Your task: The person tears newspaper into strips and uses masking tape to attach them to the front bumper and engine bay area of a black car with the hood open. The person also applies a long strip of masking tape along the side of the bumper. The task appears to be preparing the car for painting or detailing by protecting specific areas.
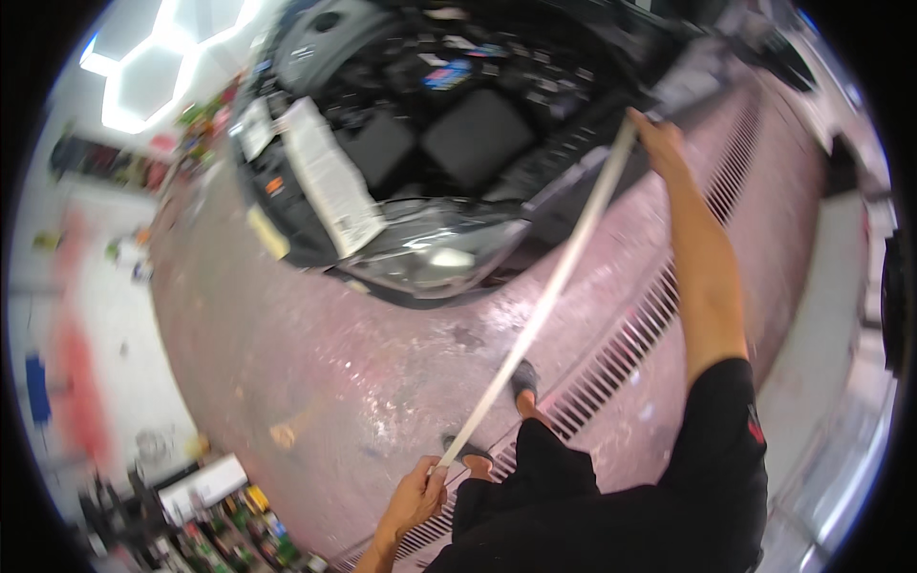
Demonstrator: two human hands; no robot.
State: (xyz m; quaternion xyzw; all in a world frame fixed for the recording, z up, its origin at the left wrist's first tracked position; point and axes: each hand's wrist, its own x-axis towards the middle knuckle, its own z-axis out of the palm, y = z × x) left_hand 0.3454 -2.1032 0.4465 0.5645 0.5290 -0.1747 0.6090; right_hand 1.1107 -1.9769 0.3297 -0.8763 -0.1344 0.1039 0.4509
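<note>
A long, pale cream strip of tape (pixel 544 310) runs taut and straight from lower middle to upper right. My left hand (pixel 415 497) pinches its near end low in the picture, beside my feet. At the far end, my right hand (pixel 659 148) is closed on the tape with the arm stretched out, close to the front edge of a dark car (pixel 535 205) with its engine bay exposed. The tape crosses in front of the car's edge; whether it touches there I cannot tell. The clear headlight (pixel 444 253) lies left of the strip.
White paper sheeting (pixel 330 177) covers a band of the car's left side. A slotted metal floor drain (pixel 621 353) crosses the reddish, worn floor (pixel 315 382) diagonally. At lower left stand a white box (pixel 202 489) and a clutter of bottles and cans (pixel 229 540).
</note>
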